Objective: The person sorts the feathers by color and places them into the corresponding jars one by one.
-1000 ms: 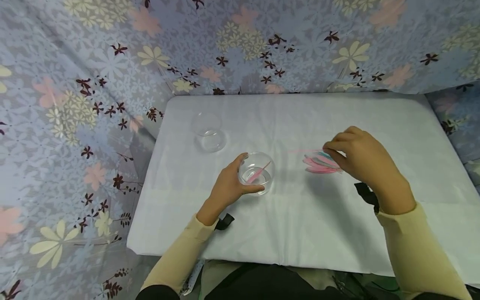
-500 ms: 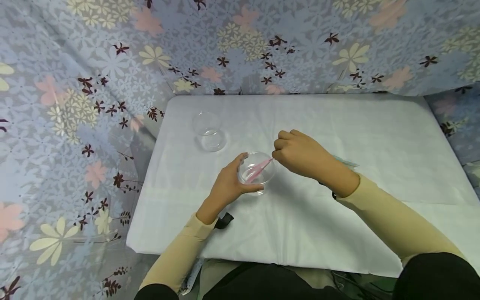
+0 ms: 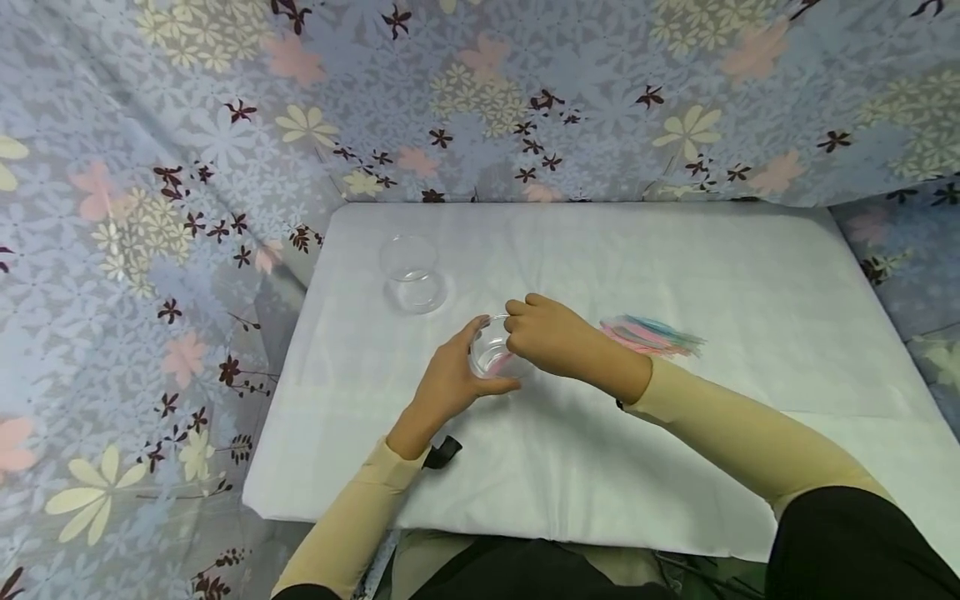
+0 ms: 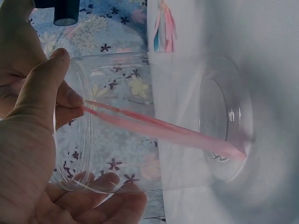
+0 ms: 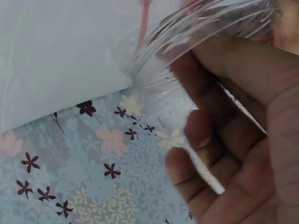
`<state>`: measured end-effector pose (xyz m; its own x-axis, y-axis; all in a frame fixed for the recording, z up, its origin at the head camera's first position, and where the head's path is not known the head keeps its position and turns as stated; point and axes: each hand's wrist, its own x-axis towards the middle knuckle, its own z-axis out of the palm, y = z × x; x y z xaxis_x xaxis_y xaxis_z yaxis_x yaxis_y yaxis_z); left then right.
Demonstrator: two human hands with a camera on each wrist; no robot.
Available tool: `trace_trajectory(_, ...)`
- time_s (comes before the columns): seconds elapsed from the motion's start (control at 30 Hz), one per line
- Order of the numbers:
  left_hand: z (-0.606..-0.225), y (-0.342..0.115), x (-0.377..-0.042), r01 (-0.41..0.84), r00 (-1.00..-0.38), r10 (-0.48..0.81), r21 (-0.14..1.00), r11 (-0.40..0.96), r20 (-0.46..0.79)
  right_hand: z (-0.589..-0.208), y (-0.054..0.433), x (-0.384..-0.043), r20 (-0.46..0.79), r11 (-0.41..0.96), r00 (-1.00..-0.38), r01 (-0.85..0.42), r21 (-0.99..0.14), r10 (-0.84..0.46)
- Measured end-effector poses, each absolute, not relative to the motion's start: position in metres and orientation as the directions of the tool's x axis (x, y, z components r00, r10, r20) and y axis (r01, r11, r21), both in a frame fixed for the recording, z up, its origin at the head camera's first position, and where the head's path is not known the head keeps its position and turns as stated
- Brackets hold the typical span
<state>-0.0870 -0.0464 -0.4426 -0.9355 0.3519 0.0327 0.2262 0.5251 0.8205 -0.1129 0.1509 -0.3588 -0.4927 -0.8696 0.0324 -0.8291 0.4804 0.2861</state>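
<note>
Left hand (image 3: 448,375): fingers and thumb curled round the clear jar (image 3: 486,340), position unchanged. Right hand (image 3: 551,337): shifted from the coloured strips (image 3: 651,336) to the jar's mouth, fingertips pinching a pink strip (image 4: 170,134), which extends inside.

Clear cylindrical jar (image 4: 154,100) stands upright, uncapped. Thin pink strips (image 4: 173,135) slant inside, from rim to base.

Dim, slightly hazy wrist views
</note>
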Motion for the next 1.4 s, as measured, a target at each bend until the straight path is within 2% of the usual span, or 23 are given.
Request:
trace_trajectory(0.17, -0.443, -0.044, -0.086, 0.216, -0.935, 0.352, 0.831, 0.512, 0.027, -0.362, 0.150, -0.113, 0.022, 0.530, -0.547, -0.799, 0.284, -0.837)
trace_trajectory(0.5, -0.447, -0.050, -0.082, 0.195, -0.937, 0.350, 0.834, 0.516, 0.002, -0.372, 0.143, -0.112, -0.011, 0.559, -0.577, -0.795, 0.236, -0.817)
trace_trajectory(0.8, -0.449, -0.048, -0.081, 0.201, -0.934, 0.358, 0.813, 0.547, -0.010, -0.375, 0.143, -0.110, 0.026, 0.519, -0.530, -0.817, 0.250, -0.847)
trace_trajectory(0.9, -0.448, -0.048, -0.080, 0.193, -0.936, 0.352, 0.813, 0.550, -0.016, -0.369, 0.151, -0.109, 0.089, 0.538, -0.532, -0.822, 0.184, -0.842)
trace_trajectory(0.97, -0.447, -0.047, -0.080, 0.182, -0.939, 0.343, 0.813, 0.552, -0.022, -0.364, 0.163, -0.108, 0.162, 0.560, -0.543, -0.824, 0.087, -0.824)
trace_trajectory(1.07, -0.447, -0.046, -0.078, 0.161, -0.944, 0.328, 0.811, 0.563, -0.040, -0.362, 0.196, -0.103, 0.302, 0.615, -0.617, -0.780, -0.113, -0.727)
trace_trajectory(1.13, -0.447, -0.045, -0.077, 0.152, -0.945, 0.322, 0.805, 0.573, -0.051, -0.367, 0.229, -0.094, 0.373, 0.674, -0.702, -0.703, -0.227, -0.606)
trace_trajectory(1.2, -0.447, -0.044, -0.077, 0.154, -0.944, 0.325, 0.802, 0.577, -0.053, -0.378, 0.265, -0.082, 0.387, 0.755, -0.808, -0.570, -0.324, -0.444)
trace_trajectory(1.3, -0.446, -0.043, -0.080, 0.165, -0.943, 0.330, 0.803, 0.573, -0.042, -0.398, 0.314, -0.062, 0.278, 0.862, -0.936, -0.317, -0.395, -0.216)
trace_trajectory(1.4, -0.445, -0.044, -0.083, 0.177, -0.945, 0.326, 0.808, 0.562, -0.020, -0.416, 0.346, -0.049, 0.110, 0.908, -0.991, -0.111, -0.403, -0.072)
